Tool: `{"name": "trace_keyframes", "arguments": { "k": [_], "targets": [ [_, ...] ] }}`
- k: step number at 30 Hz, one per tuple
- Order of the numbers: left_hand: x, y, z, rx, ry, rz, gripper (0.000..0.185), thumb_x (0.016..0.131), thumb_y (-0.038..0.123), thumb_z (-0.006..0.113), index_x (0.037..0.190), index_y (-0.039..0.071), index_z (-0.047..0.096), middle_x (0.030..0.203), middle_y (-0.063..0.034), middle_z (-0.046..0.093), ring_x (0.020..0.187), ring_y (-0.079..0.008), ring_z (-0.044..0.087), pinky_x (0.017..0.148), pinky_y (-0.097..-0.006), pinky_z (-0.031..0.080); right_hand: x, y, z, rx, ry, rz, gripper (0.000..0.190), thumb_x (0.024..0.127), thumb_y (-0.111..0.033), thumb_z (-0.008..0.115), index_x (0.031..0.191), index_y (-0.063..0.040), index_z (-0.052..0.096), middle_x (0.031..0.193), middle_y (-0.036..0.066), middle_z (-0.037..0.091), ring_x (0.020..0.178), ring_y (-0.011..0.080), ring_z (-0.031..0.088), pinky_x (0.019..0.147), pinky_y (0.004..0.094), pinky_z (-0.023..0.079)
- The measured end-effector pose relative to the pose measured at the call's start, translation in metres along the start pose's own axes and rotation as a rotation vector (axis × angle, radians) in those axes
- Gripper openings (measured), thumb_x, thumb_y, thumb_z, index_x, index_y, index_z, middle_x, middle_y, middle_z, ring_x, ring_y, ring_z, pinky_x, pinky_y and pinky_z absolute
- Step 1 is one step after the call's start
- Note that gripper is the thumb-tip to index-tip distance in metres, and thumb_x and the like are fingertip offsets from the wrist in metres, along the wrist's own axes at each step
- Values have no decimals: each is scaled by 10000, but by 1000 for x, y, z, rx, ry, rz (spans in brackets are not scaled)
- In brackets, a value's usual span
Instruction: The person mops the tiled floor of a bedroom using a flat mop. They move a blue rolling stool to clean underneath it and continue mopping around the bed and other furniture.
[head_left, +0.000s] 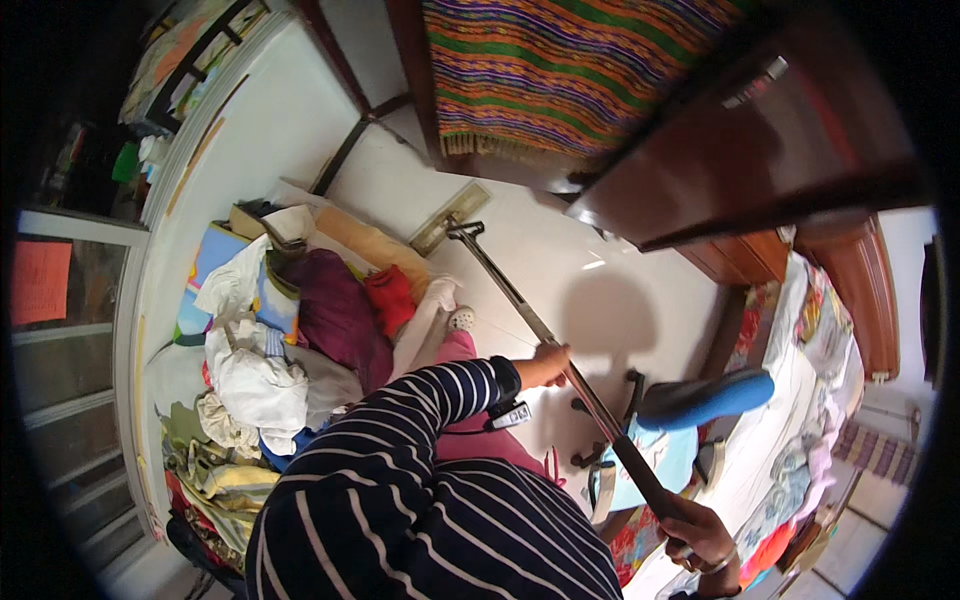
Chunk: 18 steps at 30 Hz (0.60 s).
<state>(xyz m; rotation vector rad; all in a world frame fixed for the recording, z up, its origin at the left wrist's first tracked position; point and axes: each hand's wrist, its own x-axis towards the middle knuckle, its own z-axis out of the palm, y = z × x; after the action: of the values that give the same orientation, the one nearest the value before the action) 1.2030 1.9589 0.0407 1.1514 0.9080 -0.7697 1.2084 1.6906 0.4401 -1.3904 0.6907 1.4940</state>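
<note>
A flat mop with a long metal pole (510, 292) slants from upper left to lower right in front of me. Its rectangular mop head (450, 218) lies flat on the pale floor, near the foot of a cabinet. My left hand (546, 365) is closed around the middle of the pole. Around the dark grip at the pole's upper end, my right hand (697, 534) is closed too. A patterned shoe (462, 319) on my foot shows beside a heap of cloth. How the mop head's underside looks is hidden.
Clothes and bedding (262, 375) are heaped at the left. A dark wooden cabinet (757, 142) and a striped woven cloth (555, 75) stand ahead. At the right are a chair with a blue backrest (705, 401) and a bed (765, 420).
</note>
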Motion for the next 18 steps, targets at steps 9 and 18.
{"name": "trace_keyframes", "arguments": {
  "k": [9,18],
  "targets": [
    [-46,-45,113,-122,-138,-176,461,950,404,442,713,36,590,608,-90,610,416,-155,513,311,-290,319,-57,107,-30,-28,51,-64,685,839,61,640,1456,0,348,708,40,561,457,93,501,412,245,395],
    [60,10,-73,323,485,302,447,858,388,560,782,-46,637,751,-245,665,745,-367,679,668,-458,541,136,72,29,-196,-21,-314,724,819,46,670,1470,-45,365,714,-11,571,552,61,511,506,222,426]
  ]
}}
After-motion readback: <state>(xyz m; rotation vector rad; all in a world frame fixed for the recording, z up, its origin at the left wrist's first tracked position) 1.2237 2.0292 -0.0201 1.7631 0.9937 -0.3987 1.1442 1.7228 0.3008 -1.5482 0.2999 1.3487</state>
